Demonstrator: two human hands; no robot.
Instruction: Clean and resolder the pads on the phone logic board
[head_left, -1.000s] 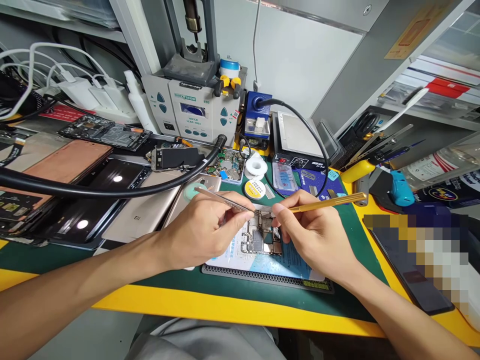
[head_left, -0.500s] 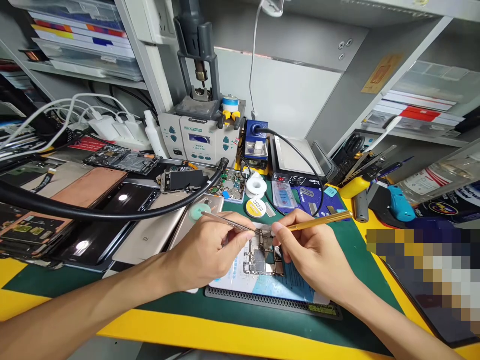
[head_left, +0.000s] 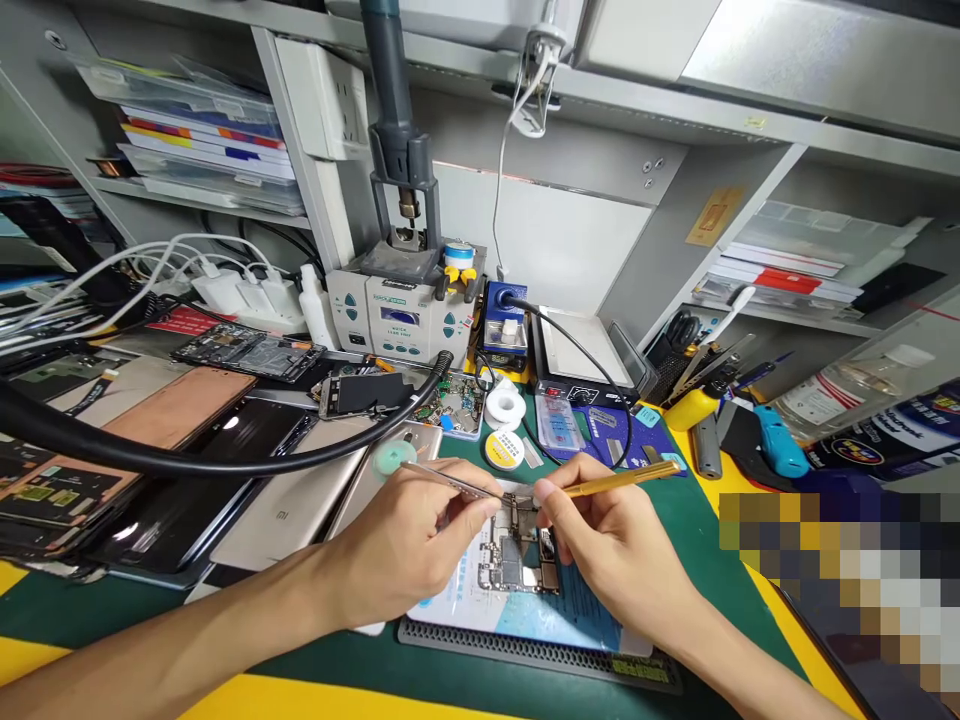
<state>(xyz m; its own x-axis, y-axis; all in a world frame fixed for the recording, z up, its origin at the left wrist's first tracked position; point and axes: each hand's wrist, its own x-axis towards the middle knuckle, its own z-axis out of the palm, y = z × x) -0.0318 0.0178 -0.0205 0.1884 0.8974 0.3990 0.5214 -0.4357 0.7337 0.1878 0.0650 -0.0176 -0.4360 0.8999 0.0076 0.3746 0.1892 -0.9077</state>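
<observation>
My left hand (head_left: 405,545) is closed round grey metal tweezers (head_left: 459,483), whose tip points at the upper part of a phone circuit board (head_left: 511,562). From the other side, my right hand (head_left: 611,530) pinches a gold pen-like tool (head_left: 622,480); its tip, near the board's top edge, is hidden by my fingers. The board lies on a white and blue sheet (head_left: 540,612) over a grey perforated mat (head_left: 525,655). Just behind my hands are a round yellow-labelled tin (head_left: 503,450) and a white spool (head_left: 505,405).
A thick black cable (head_left: 225,462) arches over phones (head_left: 274,500) on the left. Behind stand a grey soldering station (head_left: 401,320) and a blue unit (head_left: 505,320). At right are a yellow bottle (head_left: 694,405) and a dark device (head_left: 847,650) beside a pixelated patch.
The view has tilted upward, so the bench and both hands sit lower and slightly further left. Both hands keep their tools at the board with little visible change in pose.
</observation>
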